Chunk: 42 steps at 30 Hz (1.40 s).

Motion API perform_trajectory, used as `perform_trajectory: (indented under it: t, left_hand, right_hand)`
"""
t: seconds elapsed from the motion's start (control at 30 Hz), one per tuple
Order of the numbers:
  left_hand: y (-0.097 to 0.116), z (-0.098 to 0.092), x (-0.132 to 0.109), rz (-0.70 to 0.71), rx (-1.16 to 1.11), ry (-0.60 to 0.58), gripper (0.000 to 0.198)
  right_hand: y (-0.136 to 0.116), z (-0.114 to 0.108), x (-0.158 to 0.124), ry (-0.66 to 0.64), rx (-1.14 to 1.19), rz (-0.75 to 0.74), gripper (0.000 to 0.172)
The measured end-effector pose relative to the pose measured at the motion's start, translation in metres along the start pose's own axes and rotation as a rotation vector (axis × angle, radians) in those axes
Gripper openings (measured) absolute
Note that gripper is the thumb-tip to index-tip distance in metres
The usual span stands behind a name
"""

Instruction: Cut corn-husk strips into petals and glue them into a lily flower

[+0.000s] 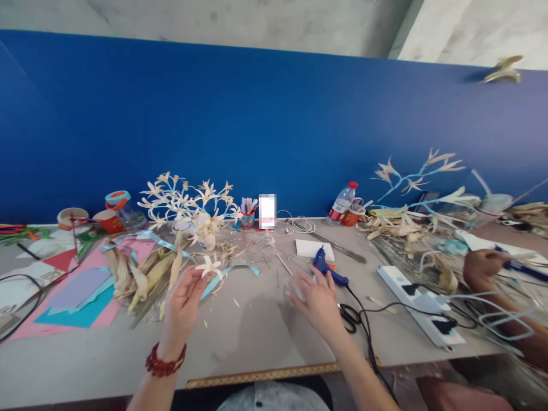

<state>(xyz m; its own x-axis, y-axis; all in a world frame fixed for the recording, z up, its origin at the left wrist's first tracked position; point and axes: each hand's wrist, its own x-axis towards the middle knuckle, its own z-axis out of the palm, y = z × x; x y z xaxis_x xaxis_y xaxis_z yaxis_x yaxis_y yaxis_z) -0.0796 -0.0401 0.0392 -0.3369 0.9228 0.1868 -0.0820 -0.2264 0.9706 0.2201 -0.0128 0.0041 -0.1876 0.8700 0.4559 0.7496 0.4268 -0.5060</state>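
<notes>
In my left hand, a small pale flower with pointed petals is pinched between thumb and fingers above the table. My right hand is spread low over the table with its fingers apart. Its fingertips are beside a blue glue gun, which rests near a white pad; whether they touch it I cannot tell. Black-handled scissors lie to the right, partly hidden by my right wrist. A light blue strip curls on the table behind the held flower, and dried corn husks are heaped to the left.
Bunches of finished pale flowers stand at the back left. A plastic bottle and a phone-like bright screen are by the blue partition. A white power strip with cables lies right, near another person's hand. Colored paper lies left.
</notes>
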Motion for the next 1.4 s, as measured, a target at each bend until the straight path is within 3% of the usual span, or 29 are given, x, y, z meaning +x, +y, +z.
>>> perform_trajectory:
  t: [0.07,0.2,0.33,0.43,0.5,0.57,0.63,0.7,0.77,0.83,0.97,1.07,1.2,1.4]
  left_hand:
    - [-0.001,0.0,-0.001,0.003,0.037,-0.009,0.02]
    - [-0.007,0.024,-0.009,-0.073,-0.144,-0.133,0.015]
    - [-0.005,0.05,-0.03,-0.164,-0.349,-0.229,0.01]
    - [0.0,0.07,-0.053,-0.339,-0.614,-0.37,0.01]
    - [0.003,0.082,-0.062,-0.457,-0.742,-0.505,0.011]
    - [0.003,0.089,-0.059,-0.511,-0.778,-0.561,0.008]
    - [0.001,0.087,-0.044,-0.472,-0.777,-0.495,0.006]
    - [-0.002,0.077,-0.023,-0.359,-0.725,-0.353,0.007]
    - [-0.007,0.063,-0.006,-0.285,-0.637,-0.228,0.005]
    - [-0.012,0.053,0.002,-0.304,-0.61,-0.235,0.006]
    - [-0.021,0.045,-0.002,-0.275,-0.563,-0.187,0.006]
    - [-0.024,0.038,-0.006,-0.228,-0.527,-0.124,0.008]
    - [-0.026,0.023,-0.009,-0.215,-0.464,-0.097,0.009]
    - [-0.024,0.027,-0.02,-0.267,-0.373,-0.081,0.018]
  right_hand:
    - [0.004,0.001,-0.002,0.03,-0.014,0.059,0.034]
    - [-0.021,0.015,0.0,-0.094,0.133,0.148,0.029]
    - [-0.048,0.024,0.012,-0.178,0.008,-0.061,0.021]
    - [-0.054,0.033,0.017,-0.235,0.012,-0.168,0.018]
    - [-0.057,0.04,0.017,-0.227,0.019,-0.211,0.023]
    - [-0.062,0.044,0.014,-0.199,0.022,-0.263,0.033]
    - [-0.067,0.04,0.01,-0.189,0.029,-0.321,0.039]
    - [-0.071,0.03,0.004,-0.207,0.082,-0.352,0.037]
    - [-0.07,0.019,-0.003,-0.176,0.181,-0.287,0.026]
    - [-0.066,0.013,-0.007,-0.085,0.228,-0.162,0.022]
    - [-0.054,0.019,-0.011,-0.047,0.182,-0.124,0.013]
    - [-0.046,0.028,-0.014,-0.094,0.236,-0.081,0.03]
    - [-0.034,0.031,-0.019,-0.137,0.203,0.064,0.02]
    - [-0.02,0.022,-0.016,-0.061,0.164,-0.09,0.018]
